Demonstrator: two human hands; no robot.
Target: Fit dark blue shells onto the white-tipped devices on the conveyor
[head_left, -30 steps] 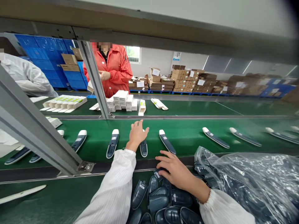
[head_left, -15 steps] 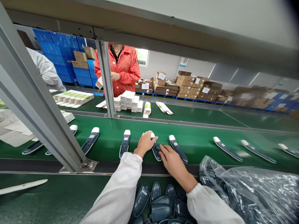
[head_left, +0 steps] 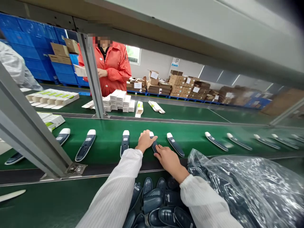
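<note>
My left hand [head_left: 144, 141] and right hand [head_left: 169, 159] touch the far and near ends of a navy device [head_left: 154, 147] on the green belt [head_left: 192, 127]; whether either clamps it, I cannot tell from here.

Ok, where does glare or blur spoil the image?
Head view: white glare streaks the clear plastic bag; the cartons toward the far right look smeared, and the top right corner goes dark; left hand, right hand and the device between them look reasonably sharp.
</note>
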